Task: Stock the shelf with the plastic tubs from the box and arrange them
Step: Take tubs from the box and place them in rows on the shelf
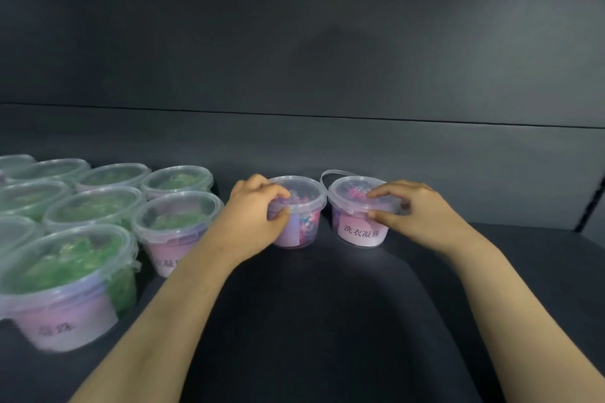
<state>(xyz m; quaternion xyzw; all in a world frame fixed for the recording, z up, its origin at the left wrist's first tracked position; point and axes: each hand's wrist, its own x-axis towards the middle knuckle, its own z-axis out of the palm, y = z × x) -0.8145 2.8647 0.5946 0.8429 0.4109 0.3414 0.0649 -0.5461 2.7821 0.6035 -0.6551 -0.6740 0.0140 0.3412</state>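
Observation:
Two small clear plastic tubs with pink contents stand side by side on the dark shelf [327, 321]. My left hand [253, 211] grips the left pink tub [302, 206] from its left side, fingers over the lid. My right hand [415, 209] holds the right pink tub [355, 206] by the lid rim, thumb on the front and fingers on top. That tub has a white label with dark characters and a thin handle raised behind it. Both tubs rest on the shelf, almost touching.
Several clear tubs with green contents [95, 209] stand in rows at the left of the shelf, the nearest one [68, 285] close to my left forearm. The dark back wall [327, 75] rises behind. A shelf upright [589, 206] is at the right edge.

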